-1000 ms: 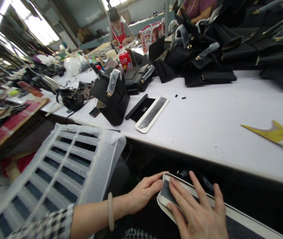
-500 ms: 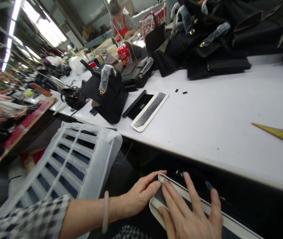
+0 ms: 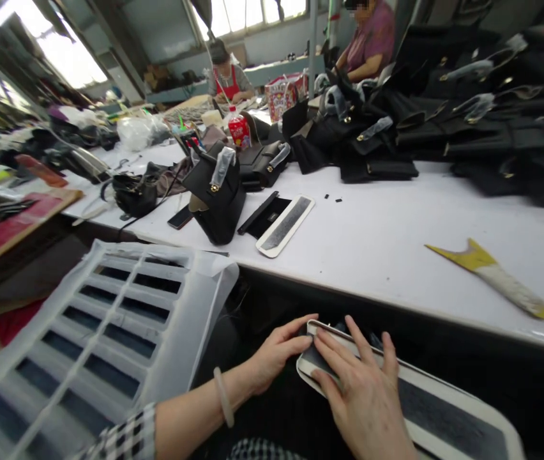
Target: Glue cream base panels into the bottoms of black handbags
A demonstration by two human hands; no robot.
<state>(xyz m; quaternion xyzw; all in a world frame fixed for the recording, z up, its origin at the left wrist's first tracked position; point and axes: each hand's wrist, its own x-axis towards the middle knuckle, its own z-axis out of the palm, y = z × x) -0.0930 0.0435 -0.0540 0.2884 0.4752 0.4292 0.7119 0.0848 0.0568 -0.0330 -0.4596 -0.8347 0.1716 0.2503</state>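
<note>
Below the white table's edge (image 3: pixel 396 300), the left hand (image 3: pixel 276 354) pinches the rounded end of a long cream-rimmed, dark-centred panel (image 3: pixel 444 415). The right hand (image 3: pixel 362 396) lies flat on it, fingers spread.

No legible text or labels

Checked black-white sleeve (image 3: pixel 123 441), pale bangle (image 3: pixel 225 406) (left wrist).

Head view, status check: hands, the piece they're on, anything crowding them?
Left hand pinching end of white-rimmed panel. Right hand flat on top, pressing. Panel below table edge, on lap. White crate close on the left, not touching.
</note>
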